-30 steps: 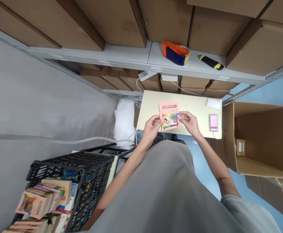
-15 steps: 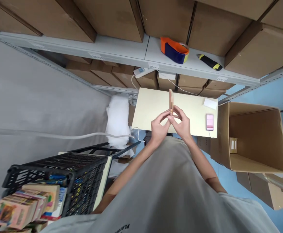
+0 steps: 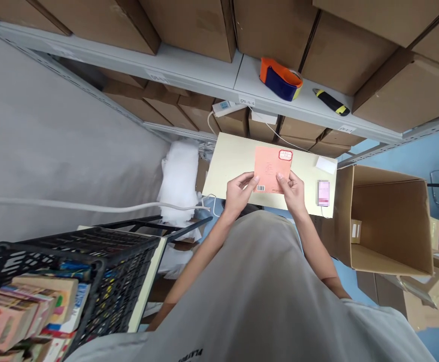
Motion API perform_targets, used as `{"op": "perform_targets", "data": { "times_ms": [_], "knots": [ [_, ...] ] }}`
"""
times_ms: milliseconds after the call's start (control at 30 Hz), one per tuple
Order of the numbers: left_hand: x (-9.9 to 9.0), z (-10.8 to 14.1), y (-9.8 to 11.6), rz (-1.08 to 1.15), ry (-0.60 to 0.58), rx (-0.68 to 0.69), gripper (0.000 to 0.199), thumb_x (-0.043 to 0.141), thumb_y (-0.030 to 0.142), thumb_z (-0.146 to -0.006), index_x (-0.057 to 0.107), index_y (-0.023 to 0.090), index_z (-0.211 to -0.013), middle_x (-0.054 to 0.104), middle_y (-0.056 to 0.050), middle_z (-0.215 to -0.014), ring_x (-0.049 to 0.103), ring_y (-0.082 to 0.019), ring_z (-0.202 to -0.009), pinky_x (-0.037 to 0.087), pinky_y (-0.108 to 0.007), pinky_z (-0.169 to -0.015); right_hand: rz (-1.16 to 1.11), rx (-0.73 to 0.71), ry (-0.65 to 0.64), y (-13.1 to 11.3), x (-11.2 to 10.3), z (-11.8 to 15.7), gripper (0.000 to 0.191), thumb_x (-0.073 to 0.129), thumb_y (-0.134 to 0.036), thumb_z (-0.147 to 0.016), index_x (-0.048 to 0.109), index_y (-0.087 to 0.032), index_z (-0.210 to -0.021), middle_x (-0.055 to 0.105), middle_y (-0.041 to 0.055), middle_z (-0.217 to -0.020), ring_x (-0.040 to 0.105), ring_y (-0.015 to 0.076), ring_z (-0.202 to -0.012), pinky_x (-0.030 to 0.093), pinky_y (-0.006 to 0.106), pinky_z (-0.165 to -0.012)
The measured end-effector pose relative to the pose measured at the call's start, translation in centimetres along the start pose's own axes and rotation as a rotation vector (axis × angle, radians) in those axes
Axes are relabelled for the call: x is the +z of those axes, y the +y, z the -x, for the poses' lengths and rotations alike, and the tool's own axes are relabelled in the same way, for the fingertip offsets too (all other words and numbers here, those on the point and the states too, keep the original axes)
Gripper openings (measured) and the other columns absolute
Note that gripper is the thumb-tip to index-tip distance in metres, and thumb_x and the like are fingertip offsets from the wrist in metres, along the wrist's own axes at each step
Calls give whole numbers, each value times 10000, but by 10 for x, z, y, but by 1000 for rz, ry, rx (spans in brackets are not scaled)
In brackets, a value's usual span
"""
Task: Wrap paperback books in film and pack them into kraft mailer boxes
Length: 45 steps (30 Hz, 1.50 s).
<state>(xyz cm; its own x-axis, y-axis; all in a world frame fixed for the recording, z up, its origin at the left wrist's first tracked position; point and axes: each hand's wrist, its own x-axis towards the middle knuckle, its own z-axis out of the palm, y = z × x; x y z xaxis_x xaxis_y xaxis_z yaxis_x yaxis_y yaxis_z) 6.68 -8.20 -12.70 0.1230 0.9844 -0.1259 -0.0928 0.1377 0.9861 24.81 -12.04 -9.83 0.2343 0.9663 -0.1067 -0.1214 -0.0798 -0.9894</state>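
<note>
A small pink book (image 3: pixel 270 168) is held up over the near part of the cream table (image 3: pixel 230 151). Its flat cover faces me, with a barcode at the lower left and a red-edged white label at the upper right. My left hand (image 3: pixel 239 193) grips the lower left edge, thumb on the cover. On the lower right side, my right hand (image 3: pixel 293 193) has its thumb pressed on the cover, with the fingers mostly hidden behind. To the right on the table lie a phone (image 3: pixel 323 193) with a cable and a white paper (image 3: pixel 326 165).
At lower left stands a black crate (image 3: pixel 129 281) of books. A large open carton (image 3: pixel 393 216) is at right. The shelf ahead bears cartons, a tape dispenser (image 3: pixel 282 80) and a yellow-black cutter (image 3: pixel 331 102). White wrapping (image 3: pixel 180 176) lies left of the table.
The book was edge-on to me and now shows its flat pink cover. My hands have moved apart to its two sides. The view has shifted slightly.
</note>
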Motion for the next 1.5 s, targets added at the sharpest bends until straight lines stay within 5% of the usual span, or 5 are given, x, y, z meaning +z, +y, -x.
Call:
{"op": "perform_targets", "data": {
  "times_ms": [400,767,933,1167,1500],
  "knots": [
    [-8,9,4,-150,274,254,413,843,614,-969,868,203,-985,851,-89,-1030,815,-224,-982,692,-365,-925,272,-187,165,7,18,19,607,691,-660,-1072,711,-310,-1567,659,119,-1691,647,332,-1557,556,595,-1292],
    [18,45,18,-423,94,655,184,718,310,-1114,872,264,-1204,869,-79,-1232,839,-211,-1112,695,-397,-1035,151,-151,147,4,42,35,484,767,-678,-1015,820,-231,-1194,857,65,-1080,802,230,-980,694,360,-887],
    [-1,25,18,-390,165,427,447,774,563,-1054,799,243,-1366,800,-148,-1387,756,-285,-1282,615,-469,-1153,140,-88,97,-10,19,20,533,742,-781,-993,781,-249,-998,666,-37,-689,594,151,-608,586,279,-612],
    [-20,0,14,108,-103,-77,626,850,795,-885,855,198,-1070,858,-101,-1039,794,-236,-938,649,-343,-868,72,-26,-16,-16,10,13,621,793,-833,-910,845,-260,-1143,863,45,-1022,798,262,-965,706,391,-888],
    [-8,4,8,58,161,10,630,908,789,-819,848,193,-1014,861,-85,-988,800,-232,-915,662,-343,-834,205,-164,189,-3,11,8,632,719,-738,-1020,787,-271,-1441,790,126,-1504,721,318,-1457,584,546,-1267]
  ]
}}
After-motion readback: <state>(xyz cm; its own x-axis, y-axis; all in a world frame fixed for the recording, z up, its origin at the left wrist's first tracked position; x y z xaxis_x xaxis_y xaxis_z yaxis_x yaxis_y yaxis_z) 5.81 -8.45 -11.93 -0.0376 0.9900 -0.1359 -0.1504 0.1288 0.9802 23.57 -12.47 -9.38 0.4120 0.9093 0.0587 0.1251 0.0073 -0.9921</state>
